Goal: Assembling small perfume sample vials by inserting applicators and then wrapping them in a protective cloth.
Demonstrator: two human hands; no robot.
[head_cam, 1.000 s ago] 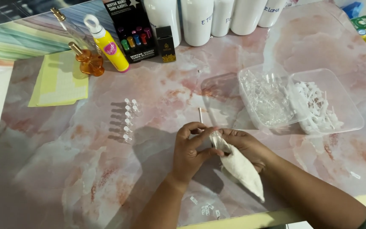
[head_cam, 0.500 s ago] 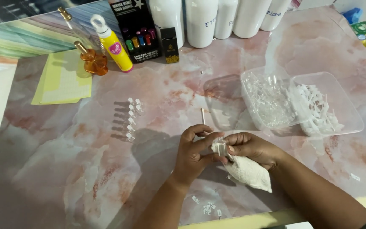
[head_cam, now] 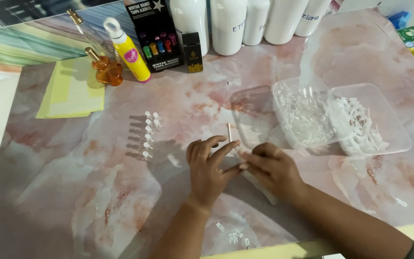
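Note:
My left hand (head_cam: 209,168) and my right hand (head_cam: 275,169) meet fingertip to fingertip low on the pink marbled table (head_cam: 73,192). They pinch a tiny clear vial (head_cam: 239,161) between them, mostly hidden by the fingers. A white cloth (head_cam: 264,191) lies flat under my right hand and wrist. Just beyond my left fingers a thin white stick (head_cam: 229,132) lies on the table. A row of several small capped vials (head_cam: 148,135) stands to the left of my left hand.
Two clear plastic tubs sit at the right: one (head_cam: 283,96) with clear vials, one (head_cam: 389,120) with white caps, a clear lid (head_cam: 250,109) beside them. Along the far edge stand white bottles (head_cam: 228,24), a black box (head_cam: 154,33), a yellow bottle (head_cam: 129,52), an amber bottle (head_cam: 105,68) and yellow paper (head_cam: 73,91).
The white cloth, earlier bunched up in my right hand, now lies flat on the table beneath it. Both hands have lowered and stretched their fingers toward each other.

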